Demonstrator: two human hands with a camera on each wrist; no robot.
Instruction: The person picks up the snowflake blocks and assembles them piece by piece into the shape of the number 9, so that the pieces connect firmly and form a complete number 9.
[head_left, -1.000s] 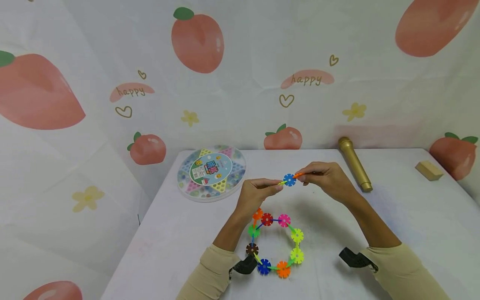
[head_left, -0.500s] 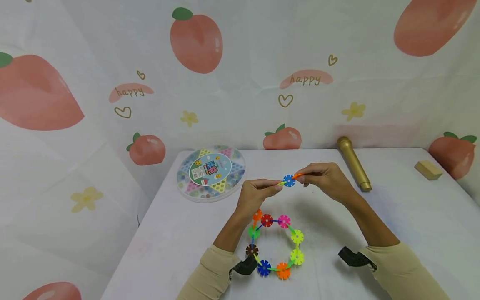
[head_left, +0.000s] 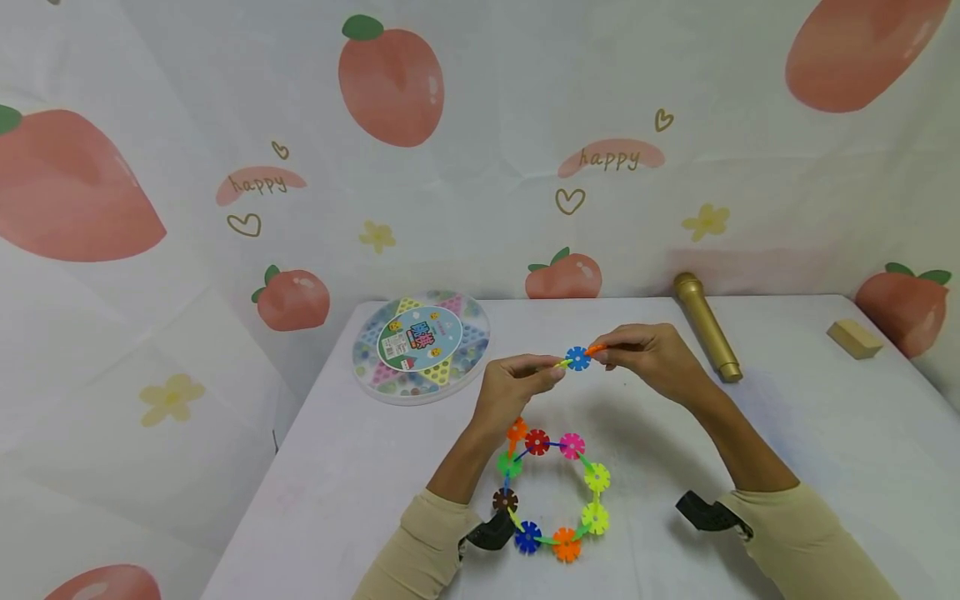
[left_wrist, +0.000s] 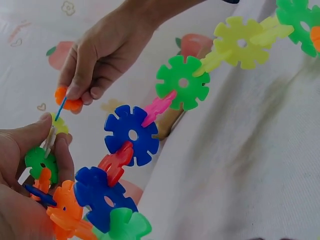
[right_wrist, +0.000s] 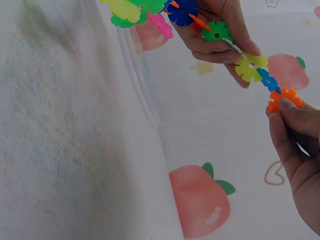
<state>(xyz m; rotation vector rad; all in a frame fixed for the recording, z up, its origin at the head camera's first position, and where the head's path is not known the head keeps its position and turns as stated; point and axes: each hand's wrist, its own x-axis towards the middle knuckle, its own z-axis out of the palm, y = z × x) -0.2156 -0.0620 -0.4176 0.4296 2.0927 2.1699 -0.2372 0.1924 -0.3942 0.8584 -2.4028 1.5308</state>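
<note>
In the head view my left hand [head_left: 510, 392] and right hand [head_left: 654, 357] are raised near each other over the table. Between them a blue notched plastic disc [head_left: 577, 358] joins a yellow disc [right_wrist: 245, 70] to an orange disc [right_wrist: 285, 97]. The right thumb and fingers pinch the orange disc; the left fingers pinch the yellow one. From the left hand a chain of interlocked snowflake discs [left_wrist: 131, 135] runs on, a white and a green disc [left_wrist: 42, 164] near the palm. Below the hands, a loop of linked coloured discs [head_left: 572, 446] shows, partly hidden by the left forearm.
A round Chinese checkers set [head_left: 422, 392] lies at the back left of the white table [head_left: 337, 500]. A gold microphone [head_left: 707, 327] and a small wooden block [head_left: 855, 339] lie at the right. A peach-printed cloth [head_left: 465, 183] hangs behind.
Both hands keep almost the same place and hold on the joined discs. The loop of discs below has shifted slightly downward and to the right.
</note>
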